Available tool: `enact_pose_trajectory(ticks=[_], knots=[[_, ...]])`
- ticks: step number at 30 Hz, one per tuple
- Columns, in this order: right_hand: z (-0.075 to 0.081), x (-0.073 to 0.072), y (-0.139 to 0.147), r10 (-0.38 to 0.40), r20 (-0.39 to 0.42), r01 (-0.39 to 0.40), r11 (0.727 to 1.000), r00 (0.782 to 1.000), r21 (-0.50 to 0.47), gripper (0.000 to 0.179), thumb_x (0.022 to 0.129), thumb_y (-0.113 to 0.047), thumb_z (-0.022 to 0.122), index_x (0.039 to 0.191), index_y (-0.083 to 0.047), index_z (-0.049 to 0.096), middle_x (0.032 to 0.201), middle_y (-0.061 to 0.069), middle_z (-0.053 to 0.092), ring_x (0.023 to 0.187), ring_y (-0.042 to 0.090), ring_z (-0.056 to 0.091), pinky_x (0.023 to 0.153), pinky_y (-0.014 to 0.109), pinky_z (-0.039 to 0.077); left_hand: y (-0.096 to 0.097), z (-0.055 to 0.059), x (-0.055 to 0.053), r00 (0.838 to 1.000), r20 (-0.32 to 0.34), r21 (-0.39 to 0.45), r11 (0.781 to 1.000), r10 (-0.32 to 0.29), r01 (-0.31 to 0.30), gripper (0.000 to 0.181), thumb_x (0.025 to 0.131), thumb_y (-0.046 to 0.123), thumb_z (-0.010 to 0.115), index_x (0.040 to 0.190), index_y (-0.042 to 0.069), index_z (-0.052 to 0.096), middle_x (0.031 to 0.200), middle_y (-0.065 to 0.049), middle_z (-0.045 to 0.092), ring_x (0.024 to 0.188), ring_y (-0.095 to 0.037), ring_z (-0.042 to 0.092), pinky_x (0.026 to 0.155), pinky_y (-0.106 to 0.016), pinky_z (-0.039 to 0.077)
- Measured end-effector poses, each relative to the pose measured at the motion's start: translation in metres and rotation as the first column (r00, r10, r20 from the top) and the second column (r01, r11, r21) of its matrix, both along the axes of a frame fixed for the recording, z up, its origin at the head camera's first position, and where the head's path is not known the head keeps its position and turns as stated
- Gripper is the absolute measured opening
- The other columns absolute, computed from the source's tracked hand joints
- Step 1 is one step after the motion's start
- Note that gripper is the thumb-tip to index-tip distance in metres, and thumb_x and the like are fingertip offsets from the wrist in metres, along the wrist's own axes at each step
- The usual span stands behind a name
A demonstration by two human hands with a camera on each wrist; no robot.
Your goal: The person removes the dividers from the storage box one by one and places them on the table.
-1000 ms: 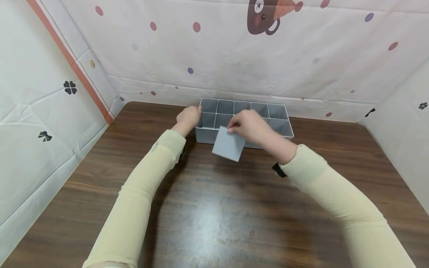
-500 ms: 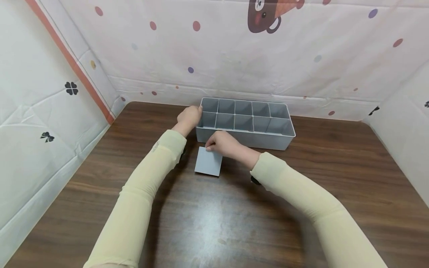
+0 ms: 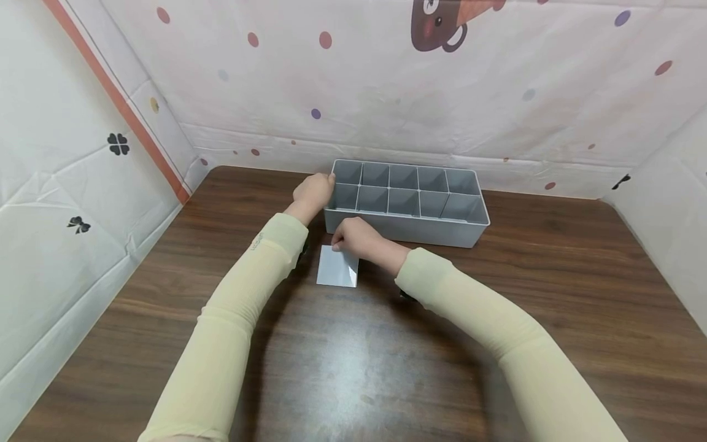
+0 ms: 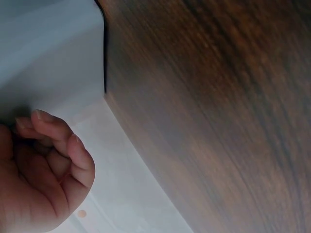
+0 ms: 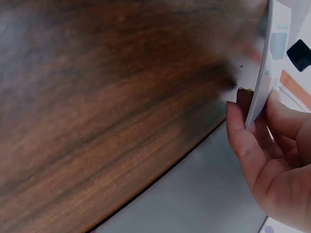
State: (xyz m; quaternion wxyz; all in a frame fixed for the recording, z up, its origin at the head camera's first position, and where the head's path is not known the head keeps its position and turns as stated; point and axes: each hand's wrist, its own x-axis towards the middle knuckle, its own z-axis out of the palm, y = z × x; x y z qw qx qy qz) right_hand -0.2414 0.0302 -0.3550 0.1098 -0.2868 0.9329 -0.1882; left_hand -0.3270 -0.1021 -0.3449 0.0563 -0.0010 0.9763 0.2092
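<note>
A thin grey square divider panel [image 3: 337,267] hangs in front of the box, low over the table. My right hand [image 3: 356,237] pinches its top edge between thumb and fingers, as the right wrist view shows of the divider panel [image 5: 266,68] edge-on. The grey compartment box [image 3: 420,230] stands at the back of the table, split into two rows of cells. At its left end my left hand [image 3: 313,191] grips the rim, fingers curled against the box wall [image 4: 58,58] in the left wrist view. The front row has a wider cell [image 3: 464,210] at its right end.
The brown wooden table [image 3: 342,368] carries the box near its far edge. Close behind stands a white patterned cloth backdrop [image 3: 265,80], with more white cloth along the left and right sides.
The right hand has drawn the divider panel from over the box's front edge leftward and down towards the table, in front of the box. The left hand keeps its place.
</note>
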Motion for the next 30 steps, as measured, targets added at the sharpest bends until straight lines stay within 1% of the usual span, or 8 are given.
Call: enact_pose_trajectory(ticks=[4, 8, 13, 15, 20, 25, 27, 30], knots=[[-0.003, -0.001, -0.004, -0.011, -0.011, 0.011, 1.000, 1.000, 0.012, 0.014, 0.096, -0.013, 0.071, 0.093, -0.002, 0.080, 0.097, 0.010, 0.079, 0.082, 0.016, 0.066, 0.081, 0.028, 0.054, 0.000, 0.000, 0.000, 1.000, -0.005, 0.007, 1.000, -0.010, 0.010, 0.052, 0.114, 0.039, 0.022, 0.077, 0.012, 0.046, 0.080, -0.009, 0.049, 0.084, -0.028, 0.059, 0.075, -0.042, 0.047], [-0.003, -0.001, -0.008, -0.029, -0.011, 0.029, 0.999, 1.000, 0.031, 0.014, 0.098, -0.011, 0.068, 0.095, -0.002, 0.078, 0.100, 0.011, 0.078, 0.083, 0.017, 0.064, 0.084, 0.030, 0.055, 0.001, -0.001, 0.000, 1.000, -0.010, 0.009, 1.000, -0.016, 0.016, 0.052, 0.114, 0.039, 0.022, 0.075, 0.012, 0.044, 0.075, -0.007, 0.045, 0.076, -0.026, 0.053, 0.070, -0.039, 0.044], [-0.002, -0.001, -0.012, -0.045, -0.025, 0.047, 0.997, 0.999, 0.057, 0.013, 0.099, -0.007, 0.065, 0.097, -0.002, 0.077, 0.102, 0.012, 0.078, 0.087, 0.020, 0.066, 0.086, 0.030, 0.055, 0.000, -0.001, 0.000, 1.000, -0.005, 0.009, 1.000, -0.012, 0.012, 0.052, 0.114, 0.039, 0.022, 0.076, 0.012, 0.045, 0.077, -0.007, 0.046, 0.078, -0.026, 0.054, 0.071, -0.040, 0.045], [-0.003, -0.001, -0.013, -0.048, -0.029, 0.050, 0.997, 0.998, 0.060, 0.013, 0.099, -0.007, 0.064, 0.096, -0.002, 0.076, 0.101, 0.012, 0.077, 0.084, 0.018, 0.064, 0.084, 0.029, 0.054, 0.000, -0.001, 0.001, 1.000, -0.003, 0.008, 1.000, -0.012, 0.012, 0.051, 0.114, 0.039, 0.022, 0.077, 0.012, 0.045, 0.078, -0.008, 0.047, 0.080, -0.027, 0.055, 0.072, -0.040, 0.045], [-0.005, -0.002, -0.015, -0.052, -0.036, 0.054, 0.997, 0.998, 0.050, 0.014, 0.099, -0.006, 0.064, 0.092, -0.002, 0.075, 0.096, 0.011, 0.076, 0.078, 0.015, 0.057, 0.080, 0.027, 0.051, 0.000, 0.000, 0.001, 1.000, 0.001, 0.008, 1.000, -0.013, 0.013, 0.051, 0.114, 0.038, 0.023, 0.077, 0.012, 0.045, 0.077, -0.007, 0.046, 0.078, -0.026, 0.054, 0.071, -0.040, 0.045], [-0.006, -0.001, -0.015, -0.056, -0.072, 0.058, 0.998, 0.996, 0.031, 0.016, 0.098, -0.002, 0.062, 0.087, -0.003, 0.074, 0.091, 0.010, 0.076, 0.075, 0.014, 0.055, 0.077, 0.027, 0.049, 0.000, -0.001, 0.000, 1.000, -0.003, 0.022, 1.000, -0.009, 0.009, 0.050, 0.114, 0.038, 0.023, 0.077, 0.012, 0.045, 0.082, -0.009, 0.049, 0.087, -0.029, 0.059, 0.079, -0.044, 0.049], [-0.007, -0.001, -0.015, -0.058, -0.089, 0.061, 0.998, 0.994, 0.029, 0.018, 0.097, 0.000, 0.060, 0.086, -0.004, 0.074, 0.090, 0.010, 0.075, 0.075, 0.014, 0.055, 0.077, 0.027, 0.050, -0.001, -0.001, -0.001, 1.000, -0.002, 0.026, 1.000, -0.012, 0.012, 0.050, 0.114, 0.038, 0.022, 0.078, 0.011, 0.046, 0.087, -0.012, 0.055, 0.095, -0.030, 0.062, 0.085, -0.046, 0.051], [-0.006, 0.000, -0.015, -0.065, -0.097, 0.068, 0.997, 0.993, 0.030, 0.022, 0.096, 0.003, 0.055, 0.088, -0.003, 0.075, 0.092, 0.010, 0.076, 0.078, 0.016, 0.058, 0.078, 0.028, 0.051, -0.001, -0.001, -0.002, 1.000, -0.002, 0.026, 1.000, -0.016, 0.016, 0.051, 0.113, 0.038, 0.022, 0.083, 0.010, 0.051, 0.102, -0.015, 0.064, 0.106, -0.031, 0.064, 0.092, -0.049, 0.053]])
